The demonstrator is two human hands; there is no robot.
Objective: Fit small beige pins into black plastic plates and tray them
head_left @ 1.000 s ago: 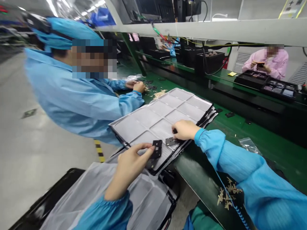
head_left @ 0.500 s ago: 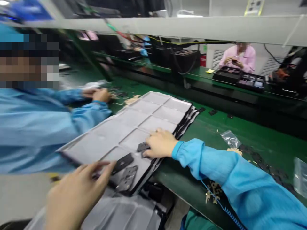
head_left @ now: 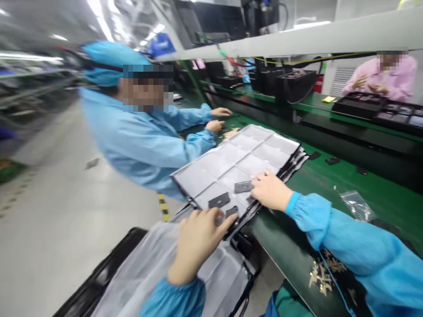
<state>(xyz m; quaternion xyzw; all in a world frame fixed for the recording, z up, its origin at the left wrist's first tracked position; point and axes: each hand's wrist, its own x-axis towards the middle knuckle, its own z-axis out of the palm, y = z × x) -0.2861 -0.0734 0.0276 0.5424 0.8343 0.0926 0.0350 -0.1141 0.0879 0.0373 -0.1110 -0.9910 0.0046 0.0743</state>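
My left hand (head_left: 201, 235) reaches over the near end of a pale compartment tray (head_left: 228, 154), thumb and fingers apart around a small dark flat part (head_left: 231, 211), which the thumb partly covers. Whether it grips that part is hard to see. Just beyond lies a second black rectangular part (head_left: 219, 200) with small holes, flat on the tray. At the tray's right edge, my right hand (head_left: 269, 190) has its fingers closed at the end of another black flat part (head_left: 243, 187). Something dark shows under its thumb, too hidden to name.
More trays are stacked beneath the top one, on the green bench (head_left: 297, 185). A grey-covered stack (head_left: 139, 268) stands low in front. Small tan pieces (head_left: 322, 277) and a clear bag (head_left: 357, 206) lie rightward. A co-worker in blue (head_left: 139, 141) works at left.
The view has swung left, so everything sits farther right. My left hand has come in over the tray to the nearest black part. My right hand stays by its part.
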